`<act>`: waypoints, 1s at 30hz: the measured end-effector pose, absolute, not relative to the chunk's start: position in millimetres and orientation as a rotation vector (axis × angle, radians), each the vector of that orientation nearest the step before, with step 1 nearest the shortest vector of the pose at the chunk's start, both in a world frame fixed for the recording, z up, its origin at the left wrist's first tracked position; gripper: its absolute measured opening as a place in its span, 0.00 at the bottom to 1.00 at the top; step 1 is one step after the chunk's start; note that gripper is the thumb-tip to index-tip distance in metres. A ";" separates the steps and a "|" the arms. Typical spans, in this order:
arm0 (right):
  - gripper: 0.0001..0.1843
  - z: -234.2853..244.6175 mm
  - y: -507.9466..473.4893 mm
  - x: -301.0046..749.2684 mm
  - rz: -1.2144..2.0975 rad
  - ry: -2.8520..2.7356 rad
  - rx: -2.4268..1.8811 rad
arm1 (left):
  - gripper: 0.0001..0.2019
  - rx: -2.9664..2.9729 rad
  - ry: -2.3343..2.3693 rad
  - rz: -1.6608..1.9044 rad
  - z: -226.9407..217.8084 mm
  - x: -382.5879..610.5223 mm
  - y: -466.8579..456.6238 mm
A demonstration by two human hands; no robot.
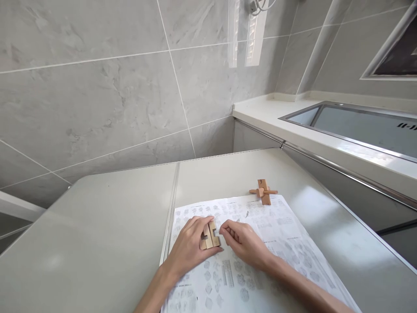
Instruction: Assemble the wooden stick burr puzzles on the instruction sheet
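Observation:
Notched wooden puzzle pieces point(213, 237), light in colour, lie side by side over the printed sheet. My left hand point(191, 241) is closed around them, thumb along the near edge and fingers over the far edge. Square notches show in the pieces, while their left part is hidden by my fingers. Just right of them is my right hand point(243, 241), its fingers curled and pressed together, apart from the pieces. Whether anything is in those fingers I cannot make out. An assembled wooden cross-shaped puzzle point(264, 191) rests at the sheet's far right edge.
The printed paper sheet point(276, 226) with small drawings lies on a pale folding table point(107, 226). A grey tiled wall point(114, 100) stands behind. To the right runs a white counter point(260, 108) with an inset sink with a grey cover point(365, 124).

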State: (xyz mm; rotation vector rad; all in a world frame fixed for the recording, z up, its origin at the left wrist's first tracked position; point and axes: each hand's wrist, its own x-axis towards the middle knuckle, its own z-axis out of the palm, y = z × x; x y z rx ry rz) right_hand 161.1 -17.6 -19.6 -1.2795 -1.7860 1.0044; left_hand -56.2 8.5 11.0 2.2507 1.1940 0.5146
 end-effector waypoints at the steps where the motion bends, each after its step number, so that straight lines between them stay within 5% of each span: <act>1: 0.15 -19.8 -17.7 161.0 0.997 -1.791 -1.278 | 0.35 2.248 1.171 0.516 10.2 -52.9 10.6; 7: 0.05 -21.3 -20.1 160.5 0.949 -1.866 -1.257 | 0.47 2.290 1.139 0.521 10.8 -61.2 21.7; 11: 0.05 -25.4 -22.3 159.4 0.809 -1.989 -1.266 | 0.34 2.262 1.200 0.465 12.5 -76.2 25.7; 20: 0.11 -33.0 -24.3 157.6 0.565 -2.111 -1.298 | 0.34 1.901 1.196 0.543 17.6 -72.7 24.3; 30: 0.11 -23.8 -22.5 162.0 0.968 -1.706 -1.270 | 0.36 1.675 1.215 0.638 16.7 -68.9 21.8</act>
